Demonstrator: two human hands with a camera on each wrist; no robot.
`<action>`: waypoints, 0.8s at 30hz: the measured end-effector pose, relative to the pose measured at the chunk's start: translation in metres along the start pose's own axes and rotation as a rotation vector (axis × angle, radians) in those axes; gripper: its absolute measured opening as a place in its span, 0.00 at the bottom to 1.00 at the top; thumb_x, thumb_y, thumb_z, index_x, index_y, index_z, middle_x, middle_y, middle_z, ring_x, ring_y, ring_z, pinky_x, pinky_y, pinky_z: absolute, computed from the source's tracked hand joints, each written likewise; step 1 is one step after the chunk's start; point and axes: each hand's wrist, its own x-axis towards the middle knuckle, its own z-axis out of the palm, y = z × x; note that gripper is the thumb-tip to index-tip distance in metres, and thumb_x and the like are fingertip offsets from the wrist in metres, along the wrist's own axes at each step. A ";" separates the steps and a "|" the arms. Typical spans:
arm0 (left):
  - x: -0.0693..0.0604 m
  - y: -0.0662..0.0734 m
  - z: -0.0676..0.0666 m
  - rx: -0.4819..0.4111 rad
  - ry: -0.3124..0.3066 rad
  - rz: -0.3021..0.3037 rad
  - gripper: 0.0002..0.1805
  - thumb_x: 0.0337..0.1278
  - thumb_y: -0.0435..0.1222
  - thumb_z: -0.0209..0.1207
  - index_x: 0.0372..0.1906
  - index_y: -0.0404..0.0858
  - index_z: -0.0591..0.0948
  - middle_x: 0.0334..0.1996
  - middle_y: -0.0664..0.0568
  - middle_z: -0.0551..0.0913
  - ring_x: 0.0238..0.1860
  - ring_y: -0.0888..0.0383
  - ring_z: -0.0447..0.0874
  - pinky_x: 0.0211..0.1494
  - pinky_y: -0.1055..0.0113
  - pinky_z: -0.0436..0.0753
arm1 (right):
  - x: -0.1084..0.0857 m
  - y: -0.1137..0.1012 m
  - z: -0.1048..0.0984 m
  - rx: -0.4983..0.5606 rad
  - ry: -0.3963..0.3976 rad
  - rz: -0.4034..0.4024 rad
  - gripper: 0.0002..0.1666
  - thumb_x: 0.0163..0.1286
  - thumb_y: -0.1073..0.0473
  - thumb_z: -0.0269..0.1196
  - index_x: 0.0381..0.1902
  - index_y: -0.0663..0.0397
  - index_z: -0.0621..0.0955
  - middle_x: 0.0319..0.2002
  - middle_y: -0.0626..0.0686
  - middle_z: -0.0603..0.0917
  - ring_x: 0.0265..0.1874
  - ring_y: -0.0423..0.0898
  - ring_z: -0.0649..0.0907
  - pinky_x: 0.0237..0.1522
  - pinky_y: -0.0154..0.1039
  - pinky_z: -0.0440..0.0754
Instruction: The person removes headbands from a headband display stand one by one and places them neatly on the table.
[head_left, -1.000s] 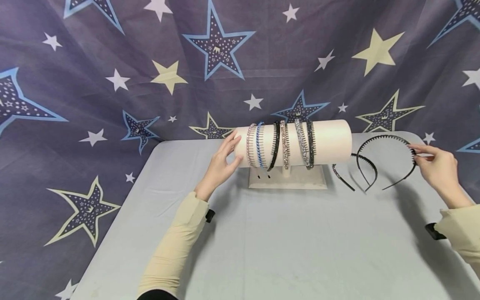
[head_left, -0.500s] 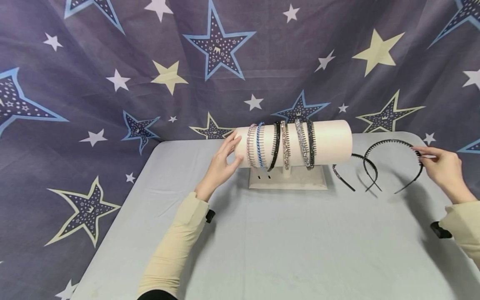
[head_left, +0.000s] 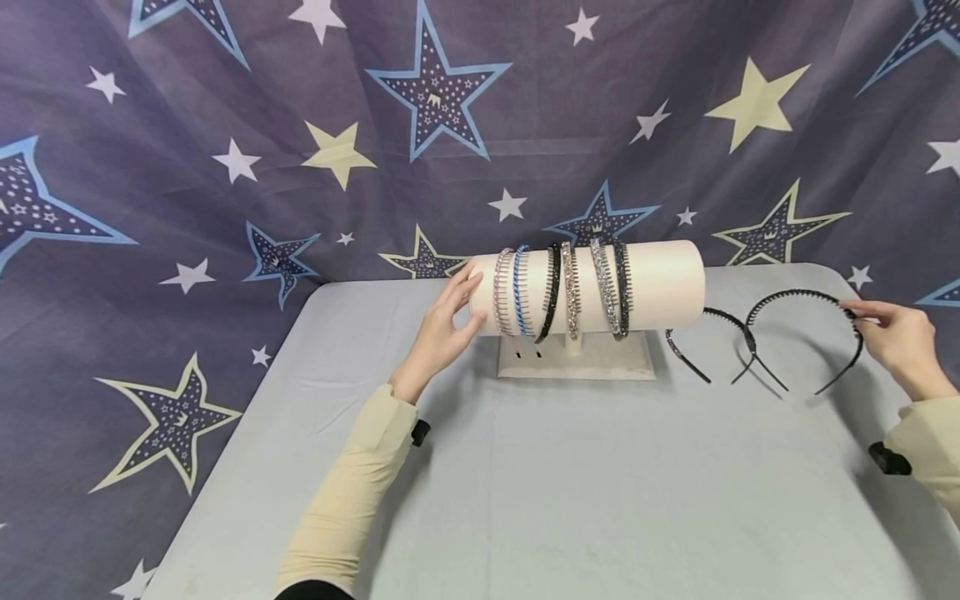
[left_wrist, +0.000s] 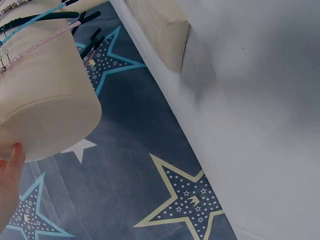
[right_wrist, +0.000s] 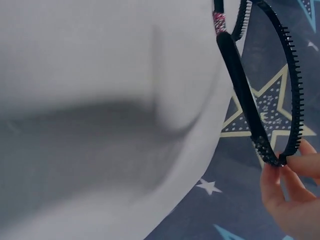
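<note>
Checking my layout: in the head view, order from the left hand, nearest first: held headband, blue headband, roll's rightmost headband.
1. Blue headband, left on the roll.
2. Roll's rightmost headband, right of centre.
3. Held headband, in the right hand.

The pale grey table [head_left: 562,483] holds 1 stand [head_left: 576,364], with 1 dark headband [head_left: 690,365] just to the stand's right.

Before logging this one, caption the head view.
Left hand touches a cream roll bearing headbands; right hand pinches a black headband.
</note>
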 end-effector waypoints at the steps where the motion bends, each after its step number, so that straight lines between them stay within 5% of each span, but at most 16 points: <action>1: 0.000 0.000 0.000 0.001 0.000 0.002 0.28 0.50 0.25 0.56 0.60 0.31 0.65 0.65 0.43 0.57 0.62 0.51 0.61 0.60 0.72 0.70 | -0.001 0.000 0.000 -0.002 -0.005 0.012 0.23 0.61 0.59 0.50 0.51 0.29 0.77 0.23 0.10 0.59 0.21 0.21 0.64 0.20 0.29 0.63; 9: -0.001 -0.001 0.000 -0.016 0.008 0.021 0.28 0.50 0.25 0.56 0.60 0.31 0.65 0.65 0.43 0.57 0.61 0.50 0.62 0.60 0.71 0.71 | -0.004 -0.005 -0.007 -0.015 -0.093 0.106 0.22 0.63 0.56 0.48 0.52 0.28 0.75 0.20 0.08 0.57 0.28 0.24 0.65 0.23 0.29 0.64; 14: 0.001 0.024 -0.007 -0.015 0.009 0.000 0.27 0.49 0.21 0.55 0.58 0.24 0.65 0.62 0.36 0.58 0.60 0.45 0.63 0.61 0.69 0.71 | -0.006 -0.004 -0.009 0.014 -0.129 0.129 0.21 0.64 0.54 0.47 0.52 0.27 0.75 0.20 0.07 0.59 0.35 0.15 0.61 0.28 0.25 0.63; 16: 0.001 0.035 -0.009 -0.009 0.009 -0.009 0.26 0.48 0.19 0.54 0.56 0.22 0.65 0.61 0.33 0.59 0.59 0.43 0.63 0.61 0.69 0.71 | -0.008 -0.003 -0.009 0.029 -0.137 0.128 0.21 0.64 0.54 0.47 0.53 0.31 0.75 0.20 0.07 0.60 0.34 0.15 0.61 0.28 0.24 0.63; 20: 0.001 0.033 -0.009 -0.014 0.013 0.000 0.26 0.48 0.19 0.54 0.56 0.22 0.65 0.61 0.33 0.59 0.60 0.43 0.63 0.61 0.69 0.71 | -0.009 -0.001 -0.008 0.039 -0.155 0.139 0.21 0.64 0.55 0.47 0.53 0.35 0.76 0.19 0.08 0.59 0.30 0.16 0.60 0.26 0.24 0.65; 24: 0.001 0.033 -0.009 -0.020 0.012 -0.002 0.26 0.48 0.19 0.54 0.56 0.22 0.65 0.61 0.33 0.59 0.59 0.43 0.63 0.61 0.68 0.71 | -0.012 -0.001 -0.010 0.054 -0.177 0.146 0.21 0.63 0.57 0.48 0.50 0.29 0.76 0.18 0.08 0.60 0.28 0.16 0.61 0.25 0.22 0.65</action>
